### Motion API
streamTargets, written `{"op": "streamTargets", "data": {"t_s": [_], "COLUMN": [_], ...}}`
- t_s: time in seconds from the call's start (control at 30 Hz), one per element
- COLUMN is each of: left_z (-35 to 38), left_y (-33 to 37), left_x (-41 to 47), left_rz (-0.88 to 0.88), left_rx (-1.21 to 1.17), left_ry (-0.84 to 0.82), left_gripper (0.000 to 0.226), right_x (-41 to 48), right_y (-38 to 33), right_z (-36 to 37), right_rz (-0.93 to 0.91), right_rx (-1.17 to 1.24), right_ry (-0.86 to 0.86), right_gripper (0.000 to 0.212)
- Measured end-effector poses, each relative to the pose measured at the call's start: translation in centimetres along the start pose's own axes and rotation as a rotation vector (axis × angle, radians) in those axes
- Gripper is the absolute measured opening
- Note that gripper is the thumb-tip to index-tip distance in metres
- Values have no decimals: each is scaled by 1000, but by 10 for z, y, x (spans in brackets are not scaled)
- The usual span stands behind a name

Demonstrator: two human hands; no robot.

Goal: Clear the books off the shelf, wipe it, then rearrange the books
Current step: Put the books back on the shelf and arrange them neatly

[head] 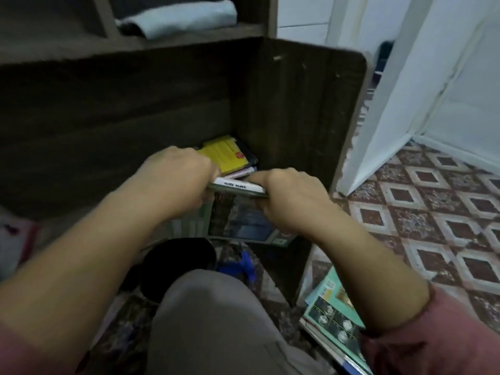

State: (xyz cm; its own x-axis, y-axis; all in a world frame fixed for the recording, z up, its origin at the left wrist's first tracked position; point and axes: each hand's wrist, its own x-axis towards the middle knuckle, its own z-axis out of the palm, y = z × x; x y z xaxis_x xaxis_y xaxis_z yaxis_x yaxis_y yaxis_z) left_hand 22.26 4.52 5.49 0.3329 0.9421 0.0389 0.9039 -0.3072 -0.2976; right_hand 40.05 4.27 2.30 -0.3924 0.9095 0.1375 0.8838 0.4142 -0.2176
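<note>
Both my hands hold a small stack of books (238,186) with a white spine on top, low in the dark wooden shelf (297,109). My left hand (176,180) grips the stack's left end. My right hand (289,198) grips its right end. Behind the stack, a yellow book (221,154) and other books lie at the back of the compartment. Under my hands a dark picture-cover book (238,223) lies flat. A light blue folded cloth (184,18) rests on an upper shelf.
A pile of books (332,315) with teal covers lies on the patterned tile floor (433,212) at the lower right. A white door frame (392,104) stands to the right. My knee in grey trousers (211,320) and a black object (178,261) are in front.
</note>
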Motion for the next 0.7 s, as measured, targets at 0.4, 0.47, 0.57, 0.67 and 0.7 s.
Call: {"op": "streamTargets", "data": {"t_s": [0.4,0.47,0.57,0.67,0.7], "left_z": [107,142,184,222,231], "left_y": [-156,-159,-145,-131,-130], "left_x": [-121,-134,-142,-139,-136], "left_rz": [-620,-652,-662,-693,-695], "left_rx": [151,177,87,-76,-115], "left_ry": [511,466,239,-43,-95], "left_gripper": [25,31,36,55,59], "right_x": [143,142,134,130,131], "right_y": [-191,-202,-197,-187,-183], "right_z": [96,134,188,215,221], "right_rz": [-566,-569,-561,-496,-489], "right_rx": [72,46,25,-51,-100], "right_ry": [558,503,333,-56,-157], "right_gripper": [36,38,41,46,48]}}
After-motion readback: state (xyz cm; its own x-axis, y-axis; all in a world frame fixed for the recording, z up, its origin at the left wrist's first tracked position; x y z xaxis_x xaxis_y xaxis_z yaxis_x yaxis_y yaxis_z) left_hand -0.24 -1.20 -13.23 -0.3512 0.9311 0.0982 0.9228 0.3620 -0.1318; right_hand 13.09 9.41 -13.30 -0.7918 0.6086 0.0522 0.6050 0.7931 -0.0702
